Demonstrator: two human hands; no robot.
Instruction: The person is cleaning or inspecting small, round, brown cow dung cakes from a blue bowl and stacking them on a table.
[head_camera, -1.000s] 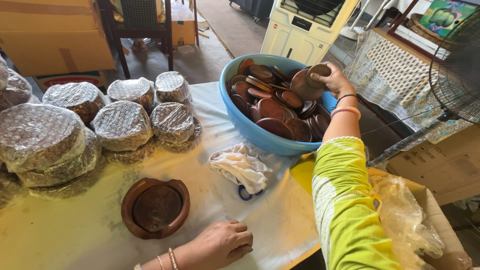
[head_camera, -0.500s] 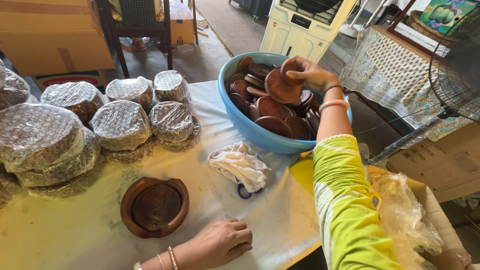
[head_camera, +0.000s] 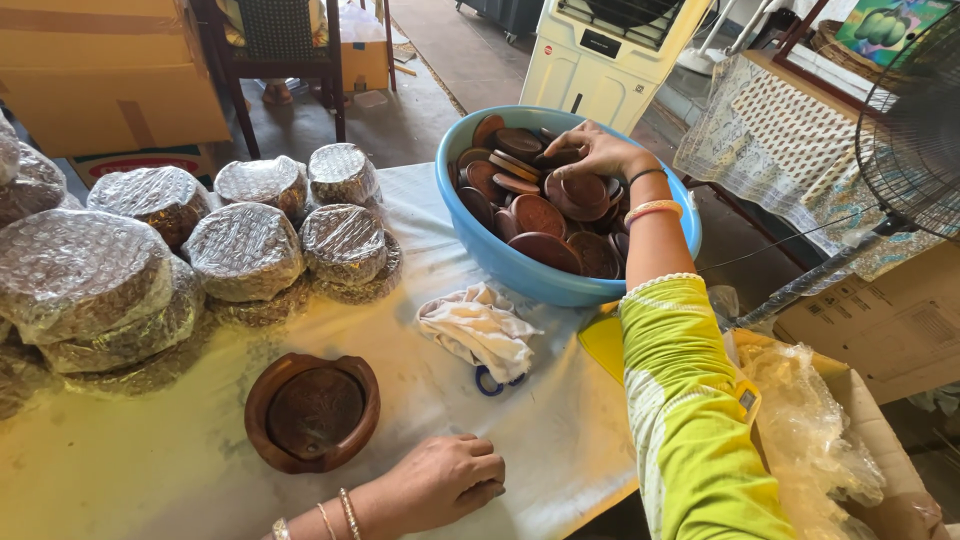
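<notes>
The right hand (head_camera: 590, 150) is grasping a round brown wooden dish (head_camera: 583, 192) in the full blue plastic bowl (head_camera: 520, 270), while the left hand (head_camera: 445, 480) is resting, fingers curled and empty, near the table's front edge.

Smooth, shiny blue plastic bowl (head_camera: 520, 270) full of dark, matt wooden discs (head_camera: 540, 215). Brown carved wooden tray (head_camera: 312, 412) near the table's front edge. Soft, crumpled white cloth (head_camera: 478, 328). Shiny, crinkly plastic wrap on round bundles (head_camera: 245, 250).

Silvery film-wrapped round bundles (head_camera: 245, 250) crowd the table's left; tan cardboard boxes (head_camera: 105, 70) stand behind them.
</notes>
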